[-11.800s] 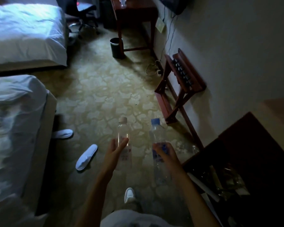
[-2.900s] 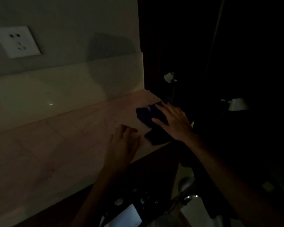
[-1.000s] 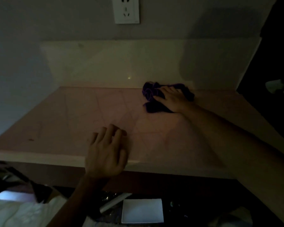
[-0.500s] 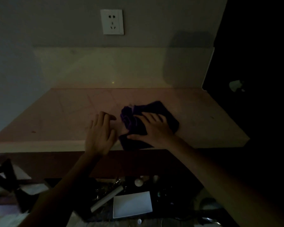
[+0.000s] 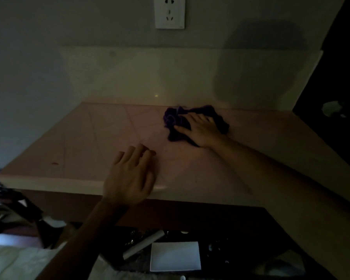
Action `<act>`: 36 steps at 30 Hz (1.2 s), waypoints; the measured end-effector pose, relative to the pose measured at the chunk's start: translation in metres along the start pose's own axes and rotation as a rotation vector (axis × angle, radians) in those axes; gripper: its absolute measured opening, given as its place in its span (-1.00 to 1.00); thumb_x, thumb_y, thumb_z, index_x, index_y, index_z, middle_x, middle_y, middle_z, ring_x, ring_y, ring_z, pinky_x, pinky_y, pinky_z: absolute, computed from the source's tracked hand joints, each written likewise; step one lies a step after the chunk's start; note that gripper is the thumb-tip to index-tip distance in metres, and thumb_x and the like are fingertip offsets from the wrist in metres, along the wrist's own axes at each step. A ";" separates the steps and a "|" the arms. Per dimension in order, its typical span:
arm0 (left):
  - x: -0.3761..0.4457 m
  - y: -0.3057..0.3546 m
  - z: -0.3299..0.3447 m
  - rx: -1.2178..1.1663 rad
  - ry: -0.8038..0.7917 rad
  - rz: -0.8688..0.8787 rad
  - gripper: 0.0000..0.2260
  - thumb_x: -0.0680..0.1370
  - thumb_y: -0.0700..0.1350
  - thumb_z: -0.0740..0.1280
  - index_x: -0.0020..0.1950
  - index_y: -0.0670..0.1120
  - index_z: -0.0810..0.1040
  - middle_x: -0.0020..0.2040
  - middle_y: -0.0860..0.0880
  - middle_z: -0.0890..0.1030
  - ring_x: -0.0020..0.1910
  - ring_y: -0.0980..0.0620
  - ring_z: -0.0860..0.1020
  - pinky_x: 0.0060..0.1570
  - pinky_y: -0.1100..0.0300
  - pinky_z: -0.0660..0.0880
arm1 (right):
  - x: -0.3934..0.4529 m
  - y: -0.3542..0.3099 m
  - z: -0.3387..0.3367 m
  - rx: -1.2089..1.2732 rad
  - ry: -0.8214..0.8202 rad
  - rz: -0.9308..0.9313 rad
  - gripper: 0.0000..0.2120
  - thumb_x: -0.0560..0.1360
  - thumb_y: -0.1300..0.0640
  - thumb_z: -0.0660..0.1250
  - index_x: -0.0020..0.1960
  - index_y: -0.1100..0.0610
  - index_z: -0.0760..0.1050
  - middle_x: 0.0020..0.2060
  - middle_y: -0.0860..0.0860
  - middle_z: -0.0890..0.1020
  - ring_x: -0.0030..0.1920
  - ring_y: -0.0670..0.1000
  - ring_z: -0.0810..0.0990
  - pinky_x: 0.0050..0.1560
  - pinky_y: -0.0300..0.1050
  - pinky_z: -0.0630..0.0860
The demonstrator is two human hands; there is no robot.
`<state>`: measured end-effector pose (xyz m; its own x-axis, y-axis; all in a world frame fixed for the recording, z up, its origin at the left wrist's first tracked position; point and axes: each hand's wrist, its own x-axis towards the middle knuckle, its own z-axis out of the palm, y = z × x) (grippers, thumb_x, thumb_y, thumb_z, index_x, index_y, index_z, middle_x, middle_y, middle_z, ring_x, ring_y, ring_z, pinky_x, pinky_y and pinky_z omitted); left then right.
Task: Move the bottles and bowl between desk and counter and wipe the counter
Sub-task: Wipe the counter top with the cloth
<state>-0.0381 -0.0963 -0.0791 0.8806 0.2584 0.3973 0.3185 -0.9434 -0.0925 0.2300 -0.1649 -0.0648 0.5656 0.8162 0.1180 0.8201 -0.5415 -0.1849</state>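
A crumpled dark purple cloth (image 5: 173, 120) lies on the pale pink stone counter (image 5: 89, 142), near the back splash. My right hand (image 5: 200, 130) presses flat on the cloth, fingers spread over it. My left hand (image 5: 131, 176) rests palm down on the counter's front edge, fingers apart, holding nothing. No bottle or bowl shows on the counter. The room is dim.
A white wall socket (image 5: 169, 12) sits above the back splash. Below the counter, a lower dark shelf holds a white square dish (image 5: 175, 256), a pale rod-like item (image 5: 143, 246) and small unclear objects. A dark opening borders the counter's right end. A small red mark (image 5: 54, 163) dots the counter's left.
My right hand has pushed the cloth from the counter's front edge back toward the back splash. My left hand stays at the front edge. The camera has tilted slightly.
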 end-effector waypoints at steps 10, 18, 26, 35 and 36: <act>-0.005 0.003 -0.003 0.001 0.056 0.027 -0.65 0.45 0.03 0.18 0.11 -0.11 0.57 0.06 -0.11 0.56 -0.11 -0.15 0.48 -0.14 0.04 0.35 | 0.019 -0.016 0.007 -0.035 0.075 0.015 -0.32 0.52 -0.40 -0.10 0.50 -0.03 0.16 0.49 0.01 0.24 0.46 0.11 0.21 0.44 0.08 0.10; -0.024 -0.023 -0.016 -0.253 0.130 -0.091 -0.68 0.49 0.10 0.11 0.07 -0.07 0.46 0.06 -0.04 0.45 -0.03 -0.05 0.45 -0.07 0.09 0.26 | -0.149 -0.086 0.004 -0.061 0.102 -0.021 -0.38 0.53 -0.39 -0.12 0.49 -0.13 0.16 0.50 -0.07 0.24 0.48 0.02 0.20 0.48 0.03 0.06; -0.041 -0.124 -0.013 -0.030 -0.043 0.023 -0.53 0.58 0.21 0.08 0.26 -0.05 0.52 0.24 -0.05 0.53 0.10 -0.10 0.55 0.02 0.04 0.38 | -0.131 -0.109 0.006 -0.059 0.057 -0.042 -0.34 0.49 -0.44 -0.14 0.48 -0.16 0.18 0.48 -0.10 0.27 0.47 -0.02 0.22 0.45 0.01 0.11; -0.031 -0.143 -0.003 -0.043 -0.118 0.062 -0.57 0.60 0.18 0.05 0.36 0.04 0.46 0.31 0.02 0.48 0.14 -0.01 0.53 0.03 0.05 0.40 | 0.066 -0.104 0.024 0.035 -0.015 -0.008 -0.32 0.49 -0.43 -0.03 0.48 -0.10 0.19 0.48 -0.03 0.28 0.44 0.10 0.26 0.39 0.08 0.15; -0.030 -0.143 -0.003 -0.040 -0.127 0.062 -0.57 0.60 0.18 0.05 0.36 0.04 0.45 0.32 0.02 0.47 0.15 -0.01 0.52 0.04 0.06 0.40 | 0.081 -0.105 0.027 0.024 -0.010 0.000 -0.30 0.49 -0.43 -0.04 0.50 -0.08 0.18 0.49 -0.01 0.26 0.45 0.11 0.24 0.40 0.10 0.13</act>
<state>-0.1114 0.0298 -0.0751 0.9363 0.2209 0.2730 0.2498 -0.9653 -0.0759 0.1877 -0.0367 -0.0618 0.5643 0.8184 0.1083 0.8179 -0.5364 -0.2081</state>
